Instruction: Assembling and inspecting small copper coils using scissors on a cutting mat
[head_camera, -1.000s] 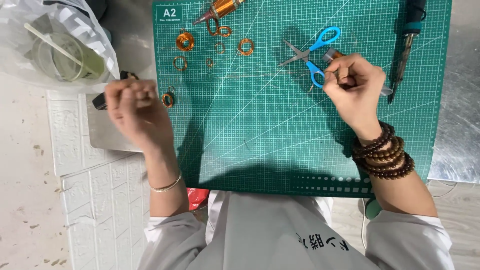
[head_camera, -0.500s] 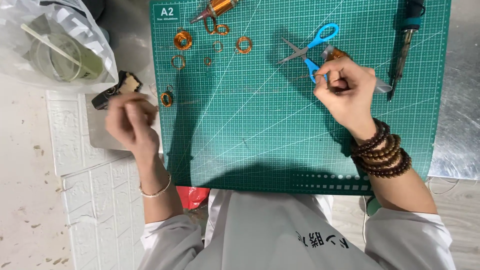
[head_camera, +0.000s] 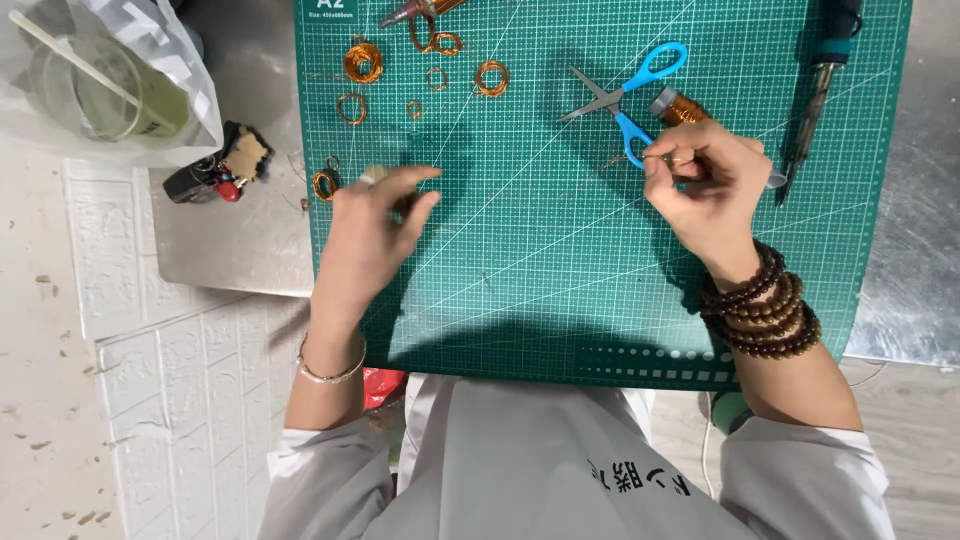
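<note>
My left hand (head_camera: 372, 228) lies over the left side of the green cutting mat (head_camera: 560, 270); it is blurred, its fingers stretched toward the right, with a small pale thing at its fingertips. A small copper coil (head_camera: 324, 185) lies just left of it. My right hand (head_camera: 705, 185) pinches a thin copper wire beside the copper wire spool (head_camera: 680, 105) and the blue-handled scissors (head_camera: 630, 95). A faint strand of wire runs across the mat between the two hands. Dark bead bracelets circle my right wrist.
Several copper rings (head_camera: 363, 62) lie at the mat's upper left. A soldering iron (head_camera: 815, 90) lies at the right edge. On the metal table (head_camera: 230, 230) sit a black keyring (head_camera: 215, 170) and a plastic bag holding a cup (head_camera: 100, 90).
My left hand has moved from off the mat's left edge rightward onto the mat, and its fist has loosened. My right hand has stayed by the scissors and the spool.
</note>
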